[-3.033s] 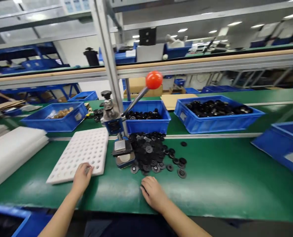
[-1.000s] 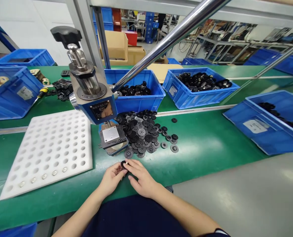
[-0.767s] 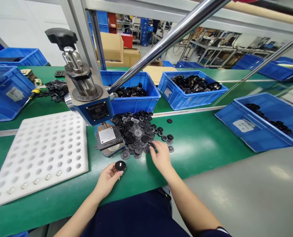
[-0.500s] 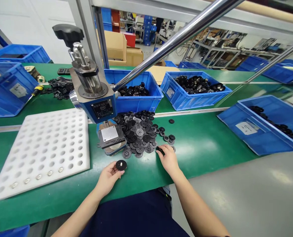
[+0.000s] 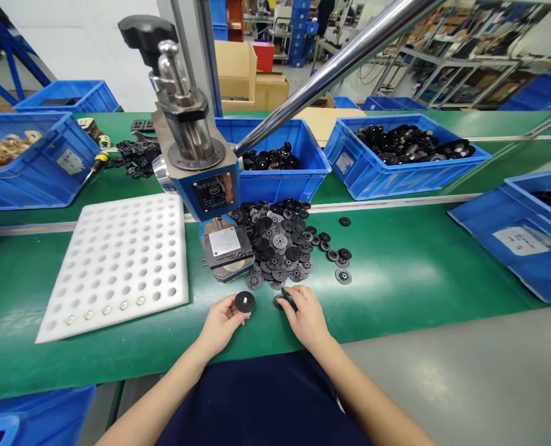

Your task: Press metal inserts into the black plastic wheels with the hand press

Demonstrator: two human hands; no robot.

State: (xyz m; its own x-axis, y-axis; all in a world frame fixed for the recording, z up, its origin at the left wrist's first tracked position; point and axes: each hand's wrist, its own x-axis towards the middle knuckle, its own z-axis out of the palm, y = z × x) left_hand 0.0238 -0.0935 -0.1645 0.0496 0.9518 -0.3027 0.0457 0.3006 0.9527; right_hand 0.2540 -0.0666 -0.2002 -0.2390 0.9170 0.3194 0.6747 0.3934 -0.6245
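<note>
Over the green surface (image 5: 410, 266), just in front of the pile of dark discs (image 5: 280, 241), we note both hands at work, well inside the near edge. Left hand (image 5: 222, 322): grip closed at the rim of a black disc (image 5: 239, 305), thumb at the near edge and fingers behind and below. The disc is held face up, and we see a small white pin (image 5: 245, 300) standing at its centre. Right hand (image 5: 307, 314): grip nearly closed, thumb and fingertips pinching a small dark round part (image 5: 278, 301); the fingers partly cover it, so we cannot tell its full shape. The two held pieces are near each other but apart.

Behind the left hand we record a lever press (image 5: 213, 192) with a bright metal plate (image 5: 224, 241) low on it; the pile lies just to its right. A few loose discs (image 5: 343, 276) lie to the right of the pile. To the left of the press we find a white foam tray (image 5: 75, 282) with rows of round holes, pale inserts (image 5: 124, 305) sitting in several holes of the nearest row. Beyond the pile, a blue bin (image 5: 280, 184) holds more dark parts.
</note>
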